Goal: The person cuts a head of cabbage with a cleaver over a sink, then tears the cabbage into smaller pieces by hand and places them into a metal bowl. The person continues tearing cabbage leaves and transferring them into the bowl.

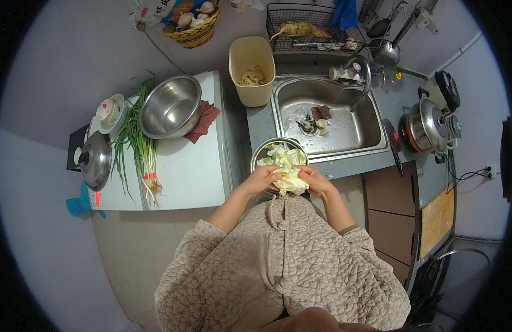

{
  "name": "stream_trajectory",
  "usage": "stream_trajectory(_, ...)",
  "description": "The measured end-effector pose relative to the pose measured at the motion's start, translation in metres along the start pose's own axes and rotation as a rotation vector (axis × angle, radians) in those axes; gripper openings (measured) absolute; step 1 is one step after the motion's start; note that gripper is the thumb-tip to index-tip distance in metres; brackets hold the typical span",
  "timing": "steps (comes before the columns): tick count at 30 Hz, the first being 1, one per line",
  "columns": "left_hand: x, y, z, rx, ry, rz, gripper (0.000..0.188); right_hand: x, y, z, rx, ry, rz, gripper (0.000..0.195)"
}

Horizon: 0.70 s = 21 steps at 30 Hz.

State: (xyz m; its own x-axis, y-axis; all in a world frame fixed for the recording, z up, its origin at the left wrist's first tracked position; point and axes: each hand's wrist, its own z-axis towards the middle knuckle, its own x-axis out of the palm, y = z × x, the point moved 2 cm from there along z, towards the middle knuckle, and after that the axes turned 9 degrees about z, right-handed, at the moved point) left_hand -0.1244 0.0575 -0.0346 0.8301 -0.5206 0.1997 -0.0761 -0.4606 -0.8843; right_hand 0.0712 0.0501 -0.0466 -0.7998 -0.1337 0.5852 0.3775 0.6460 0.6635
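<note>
Between my left hand and my right hand is a crumpled pale yellow-green cabbage leaf. Both sets of fingers grip it from opposite sides. Just beyond and partly under it, a round stainless steel bowl holds more cabbage leaves. That bowl is at the front left corner of the sink, and its near side is hidden by my hands and the leaf.
The steel sink has scraps and a dark red cloth in it. A beige bin stands to its left, a knife to its right. A lidded pot sits on a glowing cooker. Scallions and a large basin lie left.
</note>
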Motion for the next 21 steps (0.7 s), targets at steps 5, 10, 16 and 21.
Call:
stream_trajectory(5,0.002,0.005,0.002,0.017,-0.041,-0.063,0.044,-0.002,0.001,-0.001,-0.013,0.004,0.049,0.048)
stream_trajectory(10,0.000,0.014,0.005,0.087,-0.087,-0.157,0.048,-0.001,0.008,-0.005,0.039,-0.032,0.017,0.037)
stream_trajectory(16,0.000,0.010,0.005,0.036,-0.270,0.070,0.035,0.013,0.007,0.003,-0.095,-0.152,-0.073,0.042)
stream_trajectory(21,0.007,0.009,0.006,0.259,-0.473,0.459,0.036,0.037,0.016,0.007,-0.284,-0.259,-0.656,0.051)
